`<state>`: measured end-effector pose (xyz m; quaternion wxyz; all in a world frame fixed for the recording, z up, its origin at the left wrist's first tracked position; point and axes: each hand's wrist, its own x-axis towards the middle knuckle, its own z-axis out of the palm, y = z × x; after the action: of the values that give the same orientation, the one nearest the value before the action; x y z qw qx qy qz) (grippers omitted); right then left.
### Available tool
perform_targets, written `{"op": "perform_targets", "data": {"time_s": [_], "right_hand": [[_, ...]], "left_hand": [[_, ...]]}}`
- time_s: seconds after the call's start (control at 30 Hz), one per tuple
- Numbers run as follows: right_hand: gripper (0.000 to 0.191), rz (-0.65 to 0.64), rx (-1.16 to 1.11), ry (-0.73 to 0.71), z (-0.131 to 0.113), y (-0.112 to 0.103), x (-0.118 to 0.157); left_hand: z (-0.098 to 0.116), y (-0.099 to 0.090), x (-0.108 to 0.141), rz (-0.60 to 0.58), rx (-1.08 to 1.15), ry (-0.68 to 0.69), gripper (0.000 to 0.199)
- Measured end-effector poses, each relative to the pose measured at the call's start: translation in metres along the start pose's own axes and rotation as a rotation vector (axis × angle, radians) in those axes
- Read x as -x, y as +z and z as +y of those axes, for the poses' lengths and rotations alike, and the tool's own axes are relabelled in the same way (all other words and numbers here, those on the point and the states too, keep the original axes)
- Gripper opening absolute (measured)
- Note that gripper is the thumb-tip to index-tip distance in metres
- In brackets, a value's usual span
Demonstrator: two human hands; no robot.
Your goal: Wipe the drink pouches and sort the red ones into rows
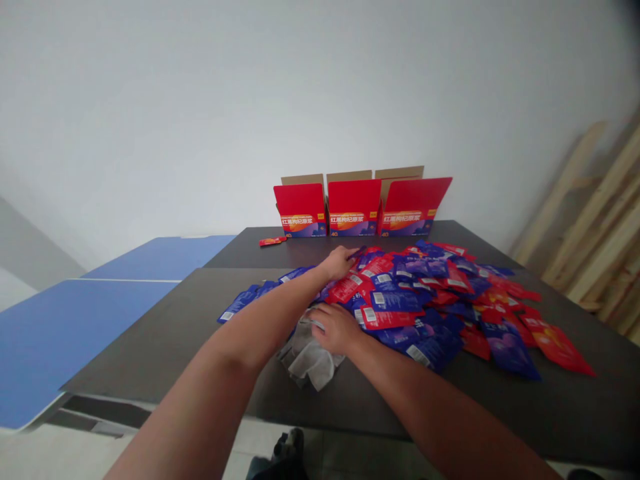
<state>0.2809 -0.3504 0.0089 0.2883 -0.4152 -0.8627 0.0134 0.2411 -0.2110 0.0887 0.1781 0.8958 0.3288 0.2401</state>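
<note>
My left hand [340, 263] is closed at the far left side of a heap of red and blue sachets. A dark blue sachet [357, 252] juts from its fingertips, seen nearly edge-on. Closer to me, my right hand [336, 328] curls its fingers around a crumpled grey cloth [311, 355] lying on the table. Against that hand rests the heap's near left edge, with a red sachet [390, 318] beside the wrist. My left forearm covers some blue sachets [240, 303] to the left.
Along the wall stand three red cartons [353, 207] with raised flaps. A single red sachet [273, 241] lies left of them on the dark table [165, 347]. A blue table-tennis table [110, 293] adjoins on the left. Wooden planks [595, 220] lean at the right.
</note>
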Motion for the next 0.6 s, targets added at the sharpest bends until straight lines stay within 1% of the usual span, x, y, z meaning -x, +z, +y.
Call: {"op": "perform_targets", "data": {"time_s": [0.07, 0.13, 0.17, 0.23, 0.3, 0.37, 0.5, 0.6], "right_hand": [[0.023, -0.017, 0.024, 0.020, 0.000, 0.000, 0.001], [0.019, -0.030, 0.048, 0.053, 0.000, -0.001, 0.002], [0.018, -0.029, 0.050, 0.063, 0.000, -0.001, 0.002], [0.020, -0.012, 0.033, 0.054, -0.001, -0.003, 0.003], [0.024, 0.025, 0.003, 0.030, -0.002, -0.003, 0.004], [0.028, 0.060, -0.018, 0.020, -0.002, -0.004, 0.005], [0.028, 0.101, -0.029, 0.023, -0.002, -0.002, 0.005], [0.028, 0.133, -0.031, 0.042, -0.003, 0.000, 0.006]], "left_hand": [[0.006, 0.018, -0.017, 0.010, -0.031, -0.063, 0.038], [0.007, 0.031, -0.029, 0.042, -0.040, -0.098, 0.038], [0.006, 0.034, -0.033, 0.055, -0.029, -0.102, 0.037], [-0.003, 0.031, -0.037, 0.067, -0.003, -0.118, 0.036], [-0.021, 0.019, -0.035, 0.088, -0.010, -0.199, 0.035], [-0.047, 0.001, -0.029, 0.128, -0.049, -0.321, 0.034], [-0.109, -0.036, -0.006, 0.196, -0.106, -0.516, 0.032], [-0.154, -0.056, 0.015, 0.249, -0.131, -0.679, 0.033]]}}
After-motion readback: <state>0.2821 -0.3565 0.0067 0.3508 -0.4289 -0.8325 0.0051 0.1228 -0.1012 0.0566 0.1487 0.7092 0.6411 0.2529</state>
